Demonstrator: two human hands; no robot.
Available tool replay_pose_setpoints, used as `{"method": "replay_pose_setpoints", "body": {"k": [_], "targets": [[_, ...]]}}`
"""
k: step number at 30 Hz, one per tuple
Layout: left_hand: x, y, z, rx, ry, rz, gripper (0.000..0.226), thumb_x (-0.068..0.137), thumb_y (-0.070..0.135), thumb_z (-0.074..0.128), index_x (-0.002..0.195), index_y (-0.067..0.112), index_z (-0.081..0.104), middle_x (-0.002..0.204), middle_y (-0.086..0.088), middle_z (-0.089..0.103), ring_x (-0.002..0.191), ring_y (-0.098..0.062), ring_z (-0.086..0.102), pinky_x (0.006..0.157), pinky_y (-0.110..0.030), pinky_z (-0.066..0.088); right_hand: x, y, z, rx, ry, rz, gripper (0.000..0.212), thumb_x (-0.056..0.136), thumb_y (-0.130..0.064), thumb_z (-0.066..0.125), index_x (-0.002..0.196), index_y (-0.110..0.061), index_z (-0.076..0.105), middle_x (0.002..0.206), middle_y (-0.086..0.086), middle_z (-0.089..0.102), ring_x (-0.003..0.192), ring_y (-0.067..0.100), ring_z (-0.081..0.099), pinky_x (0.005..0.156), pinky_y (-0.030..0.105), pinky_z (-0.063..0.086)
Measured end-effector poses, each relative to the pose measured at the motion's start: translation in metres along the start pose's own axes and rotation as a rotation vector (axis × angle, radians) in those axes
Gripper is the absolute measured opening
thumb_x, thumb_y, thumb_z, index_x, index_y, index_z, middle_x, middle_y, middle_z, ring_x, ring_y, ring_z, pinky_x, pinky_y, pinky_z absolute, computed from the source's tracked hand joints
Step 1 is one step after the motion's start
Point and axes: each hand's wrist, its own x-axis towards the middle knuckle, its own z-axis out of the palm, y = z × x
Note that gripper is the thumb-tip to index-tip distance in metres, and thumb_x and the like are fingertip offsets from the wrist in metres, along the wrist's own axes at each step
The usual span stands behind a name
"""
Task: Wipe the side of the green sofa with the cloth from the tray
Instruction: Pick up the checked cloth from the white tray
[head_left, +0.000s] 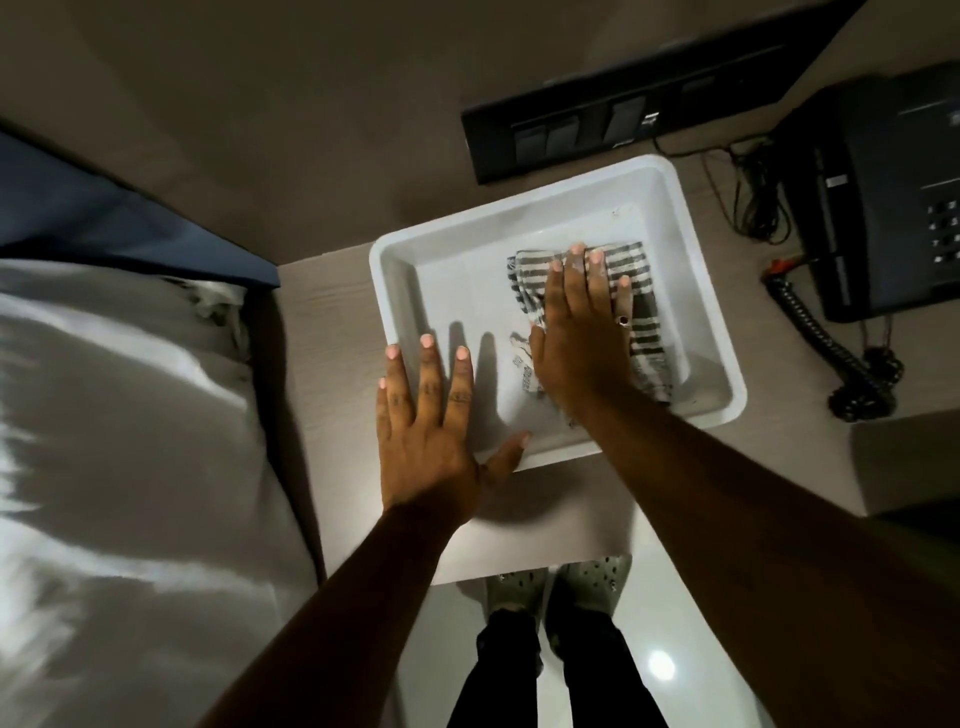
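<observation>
Hands flat: right hand (582, 332) pressing cloth (641, 317) in tray (711, 364), left hand (428, 415) spread on rim.

Worn on the head, facing steeply down, close over the desk (332, 322) and white tray (691, 291); bed (130, 415) at left, floor (675, 597) and feet (561, 582) below.

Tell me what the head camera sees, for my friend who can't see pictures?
A person's right hand lies flat on a striped cloth in a white tray on a bedside table, while the left hand rests spread on the tray's near left corner. A black telephone sits at right, a bed at left.
</observation>
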Motion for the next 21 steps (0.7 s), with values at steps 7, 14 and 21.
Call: {"method": "replay_pose_setpoints", "body": {"k": [7,14,21], "targets": [[0.0,-0.001,-0.009,0.05,-0.072,-0.001,0.102,0.088,0.087,0.008,0.163,0.018,0.005,0.171,-0.018,0.002,0.156,-0.047,-0.001,0.124,-0.06,0.002,-0.016,0.008,-0.073,1.037,0.111,0.465,0.046,0.095,-0.043,0.042,0.126,-0.012,0.056,0.12,0.019,0.067,0.11,0.031,0.065,0.103,0.049,0.05],[0.002,0.03,-0.06,0.051,-0.176,0.211,0.105,0.082,0.091,0.003,0.162,0.023,0.0,0.171,-0.017,-0.003,0.157,-0.044,-0.005,0.125,-0.062,0.002,-0.086,0.045,-0.195,1.773,0.654,0.577,0.051,0.092,-0.041,0.052,0.131,-0.008,0.053,0.135,0.016,0.06,0.126,0.03,0.057,0.112,0.053,0.04],[-0.014,0.165,-0.118,0.041,-0.086,0.638,0.099,0.09,0.086,0.008,0.162,0.018,0.018,0.168,-0.024,0.017,0.155,-0.047,0.018,0.12,-0.063,0.024,-0.238,0.101,-0.334,1.877,1.025,0.545,0.059,0.094,-0.047,0.048,0.137,-0.006,0.049,0.14,0.021,0.055,0.126,0.039,0.055,0.108,0.063,0.039]]}}
